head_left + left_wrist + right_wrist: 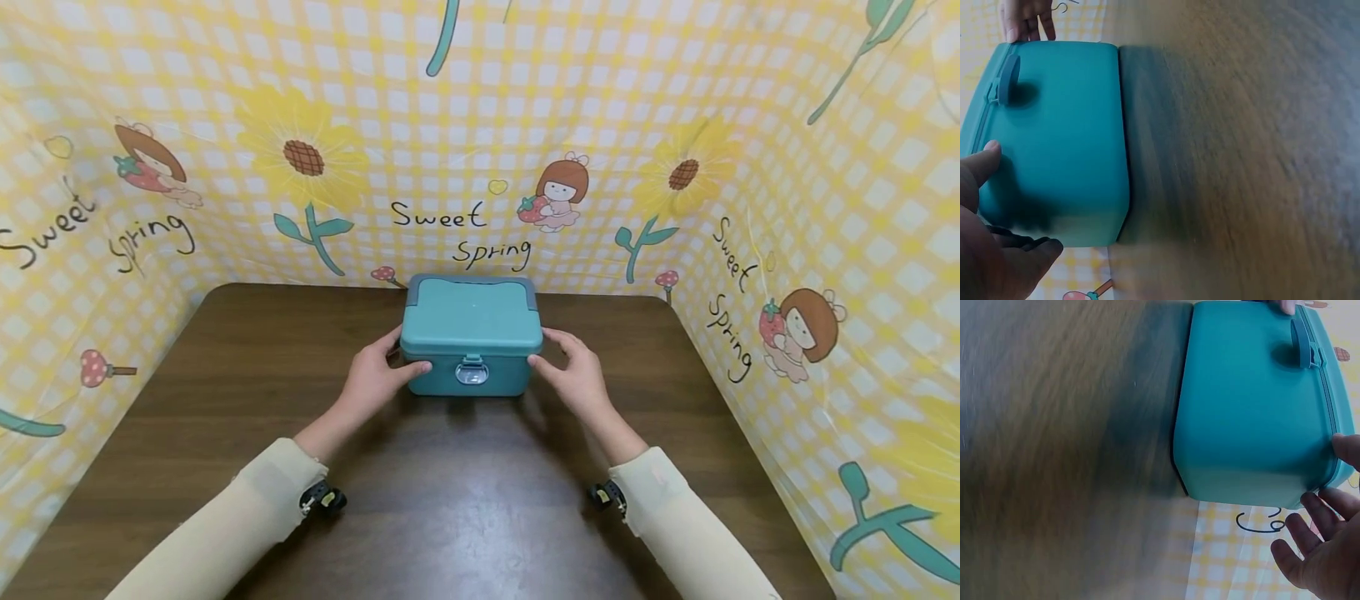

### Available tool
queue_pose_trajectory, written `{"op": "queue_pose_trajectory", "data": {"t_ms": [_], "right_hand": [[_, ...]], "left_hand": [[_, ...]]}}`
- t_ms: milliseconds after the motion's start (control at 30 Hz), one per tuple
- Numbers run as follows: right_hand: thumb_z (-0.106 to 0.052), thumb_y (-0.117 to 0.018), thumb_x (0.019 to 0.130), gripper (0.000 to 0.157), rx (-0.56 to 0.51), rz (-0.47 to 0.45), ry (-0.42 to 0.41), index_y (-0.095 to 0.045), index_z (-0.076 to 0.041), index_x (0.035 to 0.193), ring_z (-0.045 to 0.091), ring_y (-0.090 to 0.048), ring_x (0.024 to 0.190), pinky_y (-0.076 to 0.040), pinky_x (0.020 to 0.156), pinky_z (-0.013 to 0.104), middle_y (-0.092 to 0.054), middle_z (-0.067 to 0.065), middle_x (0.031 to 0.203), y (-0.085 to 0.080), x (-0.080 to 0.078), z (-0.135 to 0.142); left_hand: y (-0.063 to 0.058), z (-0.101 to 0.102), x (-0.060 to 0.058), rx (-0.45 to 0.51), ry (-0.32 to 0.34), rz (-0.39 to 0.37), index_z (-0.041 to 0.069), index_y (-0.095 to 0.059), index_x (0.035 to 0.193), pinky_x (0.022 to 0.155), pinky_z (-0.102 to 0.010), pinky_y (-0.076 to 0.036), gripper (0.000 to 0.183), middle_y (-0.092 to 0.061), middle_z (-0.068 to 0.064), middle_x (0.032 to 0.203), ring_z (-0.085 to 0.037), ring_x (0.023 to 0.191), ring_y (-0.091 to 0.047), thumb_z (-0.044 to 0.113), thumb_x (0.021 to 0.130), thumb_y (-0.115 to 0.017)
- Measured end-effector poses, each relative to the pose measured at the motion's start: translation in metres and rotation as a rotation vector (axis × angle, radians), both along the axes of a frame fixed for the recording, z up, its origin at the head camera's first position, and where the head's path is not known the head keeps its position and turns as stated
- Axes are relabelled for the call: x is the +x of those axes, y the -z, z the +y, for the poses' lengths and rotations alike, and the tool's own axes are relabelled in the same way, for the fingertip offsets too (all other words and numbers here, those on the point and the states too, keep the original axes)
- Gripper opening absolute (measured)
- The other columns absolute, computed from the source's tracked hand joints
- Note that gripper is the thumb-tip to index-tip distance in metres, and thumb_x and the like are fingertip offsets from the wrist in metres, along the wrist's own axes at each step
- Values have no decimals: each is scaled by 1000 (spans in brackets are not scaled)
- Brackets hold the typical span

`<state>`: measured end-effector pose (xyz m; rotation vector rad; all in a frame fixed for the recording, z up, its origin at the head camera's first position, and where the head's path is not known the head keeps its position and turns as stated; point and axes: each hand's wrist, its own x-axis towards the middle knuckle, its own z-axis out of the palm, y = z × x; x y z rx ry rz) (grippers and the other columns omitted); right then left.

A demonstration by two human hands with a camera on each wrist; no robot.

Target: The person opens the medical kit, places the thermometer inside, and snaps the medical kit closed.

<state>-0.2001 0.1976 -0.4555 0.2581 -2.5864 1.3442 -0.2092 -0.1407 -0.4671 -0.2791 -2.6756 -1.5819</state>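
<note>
A teal lidded storage box (472, 317) stands at the back of the table, its lid down and a clear-looking latch (472, 372) on its front. My left hand (375, 371) holds the box's left side, thumb on the front face and fingers along the side wall. On the opposite side, my right hand (577, 371) grips the right front corner, its thumb just under the lid's edge. In the right wrist view the fingers (1304, 534) of that hand are spread, with some at the side wall. The left wrist view shows the left thumb (988, 159) against the front.
The brown wooden table (450, 500) reaches toward me. A yellow checked cloth (450, 125) printed with flowers and lettering hangs at the back and both sides, with the box close before it. Each sleeve carries a small black camera (322, 498) at the wrist.
</note>
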Motion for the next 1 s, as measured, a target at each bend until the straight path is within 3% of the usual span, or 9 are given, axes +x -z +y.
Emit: {"op": "queue_pose_trajectory", "data": {"t_ms": [233, 367, 533, 833, 1000], "right_hand": [[-29, -79, 92, 50, -50, 45, 43, -65, -9, 136, 26, -54, 133, -44, 113, 49, -60, 7, 139, 9, 7, -9], [-28, -79, 92, 49, -89, 62, 116, -64, -8, 135, 28, -54, 130, -44, 111, 52, -60, 8, 137, 11, 15, -16], [-27, -78, 93, 48, -223, 65, 243, -63, -9, 135, 30, -54, 127, -45, 109, 51, -60, 8, 133, 13, 26, -29], [-18, -76, 94, 37, -463, 188, 370, -65, -6, 127, 26, -57, 115, -46, 103, 51, -62, 10, 122, 15, 44, -63], [-15, -75, 94, 31, -489, 245, 435, -67, -4, 122, 23, -59, 112, -47, 101, 51, -63, 9, 117, 23, 50, -85]], "left_hand": [[7, 1, -1, 27, -23, 22, 10, -39, 158, 103, -52, -53, 89, -53, -17, 151, -35, 134, -57, 43, 87, -82], [12, 0, 0, 34, -35, 31, 11, -41, 157, 103, -51, -54, 88, -54, -14, 151, -33, 133, -58, 44, 87, -82], [16, 0, 1, 34, -45, 55, 12, -44, 156, 101, -51, -55, 85, -56, -12, 149, -31, 130, -61, 45, 87, -81], [13, 3, 1, 15, -50, 49, 8, -47, 154, 103, -50, -53, 86, -56, -14, 148, -30, 132, -59, 50, 86, -80], [9, 5, 0, -3, -58, 35, 6, -47, 153, 105, -51, -52, 85, -56, -15, 148, -31, 133, -58, 49, 87, -79]]}}
